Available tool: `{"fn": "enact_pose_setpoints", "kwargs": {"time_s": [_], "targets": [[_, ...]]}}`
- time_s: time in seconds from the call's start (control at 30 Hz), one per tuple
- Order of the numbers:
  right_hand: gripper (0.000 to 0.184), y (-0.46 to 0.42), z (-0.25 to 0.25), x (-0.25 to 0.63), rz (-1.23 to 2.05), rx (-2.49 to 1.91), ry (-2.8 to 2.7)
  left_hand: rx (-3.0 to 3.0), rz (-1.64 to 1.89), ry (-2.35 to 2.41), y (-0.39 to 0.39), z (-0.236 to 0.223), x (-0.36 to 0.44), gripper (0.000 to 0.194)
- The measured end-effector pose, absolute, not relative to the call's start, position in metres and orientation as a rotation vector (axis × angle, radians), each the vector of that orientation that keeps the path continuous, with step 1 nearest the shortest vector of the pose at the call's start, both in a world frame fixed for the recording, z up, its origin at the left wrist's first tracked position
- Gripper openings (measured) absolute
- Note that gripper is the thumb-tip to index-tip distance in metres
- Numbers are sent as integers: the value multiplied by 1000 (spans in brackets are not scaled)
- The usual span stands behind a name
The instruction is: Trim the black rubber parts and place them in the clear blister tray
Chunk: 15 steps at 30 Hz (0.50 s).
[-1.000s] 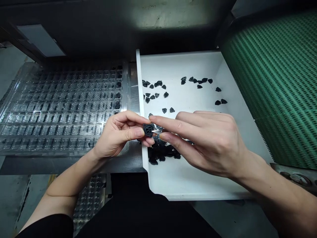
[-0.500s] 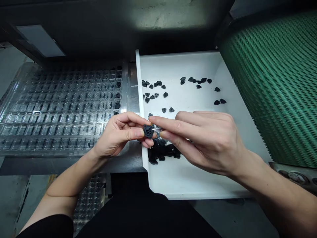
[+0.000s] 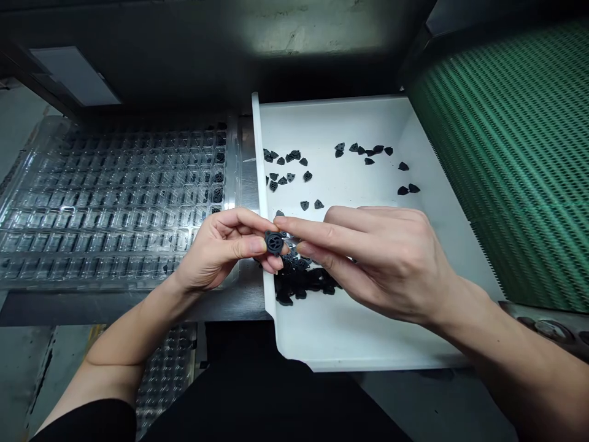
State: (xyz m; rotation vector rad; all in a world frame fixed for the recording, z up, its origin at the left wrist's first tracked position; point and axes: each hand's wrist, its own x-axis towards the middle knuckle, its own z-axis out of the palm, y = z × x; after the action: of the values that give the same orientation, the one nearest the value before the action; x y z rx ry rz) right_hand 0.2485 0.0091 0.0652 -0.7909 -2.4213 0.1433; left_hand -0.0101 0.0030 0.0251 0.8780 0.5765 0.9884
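My left hand (image 3: 221,248) pinches a small round black rubber part (image 3: 275,242) between thumb and fingers, just over the left rim of a white bin (image 3: 368,331). My right hand (image 3: 386,258) reaches in from the right, its index finger and thumb closed on a thin blade-like tool whose tip meets the part; the tool is mostly hidden. Under the hands lies a pile of black parts (image 3: 301,282). More black parts (image 3: 288,169) are scattered further back in the bin.
A clear plastic blister tray (image 3: 105,202) with many small pockets lies to the left, a few pockets at its right side holding black parts. A green ribbed conveyor belt (image 3: 510,147) slopes down at the right. Another clear tray (image 3: 168,368) sits lower down by my left forearm.
The right fingers have slid slightly left, covering the pale tool tip that showed a second ago. The black part has turned a little in my left fingers.
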Motion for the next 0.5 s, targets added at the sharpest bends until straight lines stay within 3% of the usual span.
{"fn": "enact_pose_setpoints", "kwargs": {"time_s": [0.5], "targets": [[39,7,65,247,180,-794,-2442,873,1012,622,4,23,-12,11]]}}
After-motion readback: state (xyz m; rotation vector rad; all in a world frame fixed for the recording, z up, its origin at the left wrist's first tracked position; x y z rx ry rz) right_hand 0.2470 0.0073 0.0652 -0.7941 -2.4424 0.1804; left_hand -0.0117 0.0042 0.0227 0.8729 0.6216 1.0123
